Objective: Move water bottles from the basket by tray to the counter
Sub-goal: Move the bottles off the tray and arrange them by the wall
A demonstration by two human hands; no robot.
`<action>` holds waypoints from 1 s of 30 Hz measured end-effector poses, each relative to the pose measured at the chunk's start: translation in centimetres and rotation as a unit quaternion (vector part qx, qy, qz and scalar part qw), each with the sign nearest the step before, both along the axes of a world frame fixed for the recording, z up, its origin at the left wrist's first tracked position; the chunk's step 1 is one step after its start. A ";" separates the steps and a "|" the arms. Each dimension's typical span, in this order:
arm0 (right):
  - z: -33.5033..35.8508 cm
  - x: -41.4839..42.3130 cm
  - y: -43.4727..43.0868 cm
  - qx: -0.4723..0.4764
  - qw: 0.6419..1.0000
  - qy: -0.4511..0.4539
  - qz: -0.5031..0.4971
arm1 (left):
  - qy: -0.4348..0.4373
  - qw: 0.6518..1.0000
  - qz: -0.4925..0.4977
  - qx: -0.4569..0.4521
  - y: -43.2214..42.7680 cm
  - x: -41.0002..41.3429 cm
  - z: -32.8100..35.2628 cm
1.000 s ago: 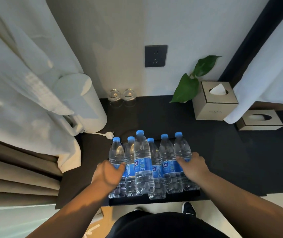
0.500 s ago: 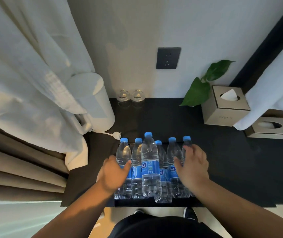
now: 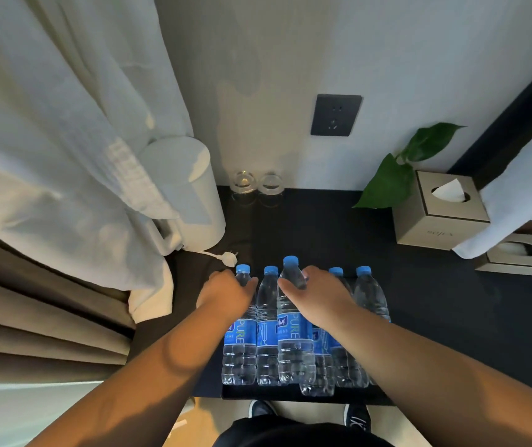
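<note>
Several clear water bottles with blue caps and blue labels stand packed together on a black tray point(image 3: 290, 398) at the near edge of the dark counter point(image 3: 451, 317). My left hand point(image 3: 226, 293) curls around the shoulder of the leftmost bottle point(image 3: 240, 343), just below its cap. My right hand point(image 3: 317, 293) wraps the neck of the tallest, middle bottle point(image 3: 293, 337), thumb in front and fingers behind. It hides the cap of the bottle beside it. Two more bottles point(image 3: 371, 295) stand free at the right of the row.
A white kettle point(image 3: 190, 195) with its loose plug point(image 3: 229, 258) stands at the back left under hanging white cloth point(image 3: 48, 156). Two upturned glasses point(image 3: 258, 183) sit by the wall. A leafy plant point(image 3: 390, 185) and two tissue boxes point(image 3: 438, 214) occupy the back right.
Both hands rose from the sides of the bottle group to the bottle necks. The left closed on the leftmost bottle, the right moved inward onto the tall middle one.
</note>
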State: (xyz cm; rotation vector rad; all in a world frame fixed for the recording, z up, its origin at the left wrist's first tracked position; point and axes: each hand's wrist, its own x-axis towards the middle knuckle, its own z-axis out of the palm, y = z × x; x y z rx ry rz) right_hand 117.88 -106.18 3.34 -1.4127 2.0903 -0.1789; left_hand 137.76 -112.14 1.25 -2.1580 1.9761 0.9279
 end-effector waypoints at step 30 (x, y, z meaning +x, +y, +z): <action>5.0 -1.7 -0.7 -0.103 0.992 -0.060 0.033 | 0.114 0.978 0.023 -0.173 1.1 1.5 6.5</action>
